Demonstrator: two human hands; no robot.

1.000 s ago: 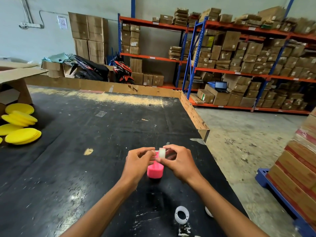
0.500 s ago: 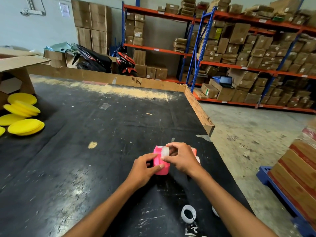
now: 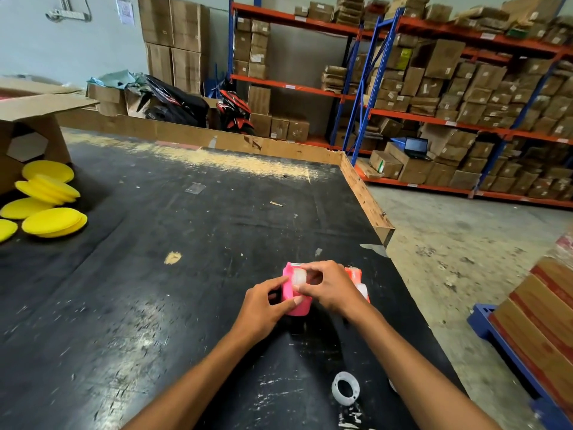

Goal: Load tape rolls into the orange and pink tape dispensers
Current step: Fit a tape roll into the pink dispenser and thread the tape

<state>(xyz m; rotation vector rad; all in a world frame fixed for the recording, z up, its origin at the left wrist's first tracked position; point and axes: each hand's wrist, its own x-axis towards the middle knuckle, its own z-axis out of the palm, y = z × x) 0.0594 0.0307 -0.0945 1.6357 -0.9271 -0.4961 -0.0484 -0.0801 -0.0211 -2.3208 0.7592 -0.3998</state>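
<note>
Both hands had stayed on the pink dispenser (image 3: pixel 297 301), which had come down from the raised position of a second before to sit on the black table (image 3: pixel 155 305). The left hand (image 3: pixel 263 308) gripped the dispenser's near side, thumb and fingers closed on the pink body. The right hand (image 3: pixel 328 287) pinched a clear tape roll (image 3: pixel 299 277) between thumb and fingertips, held against the dispenser's top. The orange dispenser (image 3: pixel 356 276) stood just beyond the right hand, mostly hidden by it. A second tape roll (image 3: pixel 345 388) lay flat on the table near the right forearm, untouched. Yellow round pads (image 3: pixel 49 209) were heaped at the table's far left beside an open cardboard box (image 3: pixel 34 119). A worn cardboard strip edged the tabletop. Beyond it, blue and orange shelving (image 3: pixel 434 113) was packed with brown cartons above a concrete floor.
</note>
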